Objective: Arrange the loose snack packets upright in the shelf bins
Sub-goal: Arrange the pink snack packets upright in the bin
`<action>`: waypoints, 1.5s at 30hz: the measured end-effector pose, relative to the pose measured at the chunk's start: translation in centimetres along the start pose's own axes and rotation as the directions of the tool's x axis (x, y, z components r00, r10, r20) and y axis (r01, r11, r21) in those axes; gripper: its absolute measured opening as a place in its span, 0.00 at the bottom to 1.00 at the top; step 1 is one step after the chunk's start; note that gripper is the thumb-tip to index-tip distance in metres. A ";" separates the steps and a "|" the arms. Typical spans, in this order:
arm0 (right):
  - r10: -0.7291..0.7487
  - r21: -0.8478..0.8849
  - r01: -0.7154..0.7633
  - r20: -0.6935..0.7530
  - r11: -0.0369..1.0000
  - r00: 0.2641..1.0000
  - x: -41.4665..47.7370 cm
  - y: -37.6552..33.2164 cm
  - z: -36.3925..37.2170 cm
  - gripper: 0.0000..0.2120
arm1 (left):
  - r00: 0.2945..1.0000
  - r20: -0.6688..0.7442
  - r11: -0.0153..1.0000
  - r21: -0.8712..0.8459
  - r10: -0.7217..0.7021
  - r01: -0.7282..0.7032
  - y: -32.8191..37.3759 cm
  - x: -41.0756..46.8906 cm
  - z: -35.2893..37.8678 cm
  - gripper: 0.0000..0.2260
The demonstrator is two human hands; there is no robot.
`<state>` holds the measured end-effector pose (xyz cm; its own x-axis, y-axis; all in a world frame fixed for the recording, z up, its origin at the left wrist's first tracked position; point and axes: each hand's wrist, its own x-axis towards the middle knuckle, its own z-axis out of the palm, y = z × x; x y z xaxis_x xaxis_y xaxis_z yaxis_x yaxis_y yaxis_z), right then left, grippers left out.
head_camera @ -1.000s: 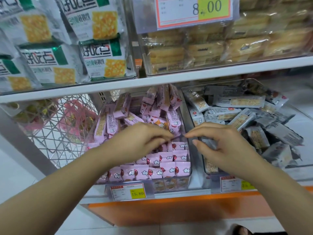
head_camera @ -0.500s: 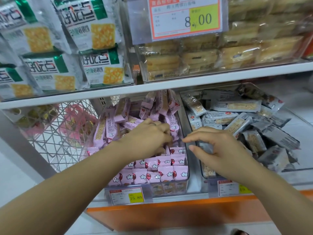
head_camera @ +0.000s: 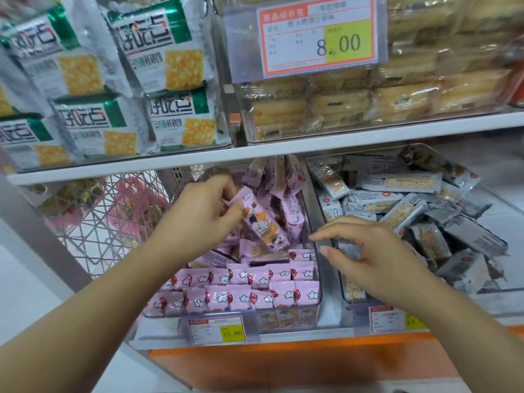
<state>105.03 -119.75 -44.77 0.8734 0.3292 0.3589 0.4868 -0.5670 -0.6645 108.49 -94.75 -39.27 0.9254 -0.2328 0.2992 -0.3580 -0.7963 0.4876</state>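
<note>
While the left hand (head_camera: 204, 214) pinches one pink snack packet (head_camera: 265, 225) between thumb and curled fingers, the packet hangs tilted above the middle of the clear bin (head_camera: 283, 316), its upper end toward eleven o'clock and its lower end toward five. Under it lie loose pink packets (head_camera: 215, 256) in a jumble, and more lean at the back of the bin, toward twelve o'clock. At the six o'clock end of the same bin, upright pink packets (head_camera: 241, 290) stand in neat rows against the front wall. The right hand (head_camera: 377, 259) hovers at three o'clock from the held packet, over the edge of the neighbouring bin (head_camera: 504, 219); its thumb and forefinger are apart and loosely bent, with nothing between them. Grey snack packets (head_camera: 425, 217) lie heaped every way in that bin. A price tag reading 15.80 (head_camera: 218, 331) sits below the pink bin. On the shelf above, green-and-white cracker bags (head_camera: 167, 46) stand at ten o'clock, beside a tag reading 8.00 (head_camera: 320, 38).
</note>
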 end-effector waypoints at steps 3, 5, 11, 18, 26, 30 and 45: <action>0.002 0.011 -0.002 -0.002 1.000 1.000 0.0 0.0 0.0 0.14 | 0.994 -0.099 0.999 -0.034 -0.042 0.039 0.9 -0.3 0.9 0.08; -0.002 0.021 0.002 -0.007 1.000 1.000 0.0 -0.1 0.0 0.14 | 0.995 -0.087 0.997 -0.057 -0.049 0.044 1.2 -0.5 1.6 0.10; -0.016 0.022 0.016 -0.012 1.000 1.000 0.0 -0.1 0.0 0.15 | 0.998 0.027 0.996 -0.073 -0.053 0.054 2.1 0.4 3.0 0.09; -0.028 0.017 0.028 -0.023 0.999 0.999 0.0 0.1 0.1 0.12 | 0.967 0.248 0.968 -0.250 0.053 0.011 3.2 1.1 2.8 0.04; -0.052 -0.003 0.052 -0.029 0.999 0.998 0.0 0.4 0.2 0.10 | 0.913 0.399 0.958 -0.284 0.085 0.034 3.8 0.1 2.1 0.09; -0.024 0.015 0.024 -0.016 1.000 1.000 0.0 0.1 0.0 0.11 | 0.956 0.291 0.951 -0.305 0.047 0.046 3.1 0.3 2.3 0.10; -0.003 0.021 0.003 0.010 1.000 1.000 0.0 0.0 -0.1 0.12 | 0.916 0.398 0.747 -0.596 -0.044 0.294 0.9 -0.8 0.7 0.07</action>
<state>105.02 -119.83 -44.75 0.8718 0.3381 0.3543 0.4886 -0.5498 -0.6775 107.49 -95.65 -39.71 0.9133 -0.4007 -0.0733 -0.0694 -0.3304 0.9413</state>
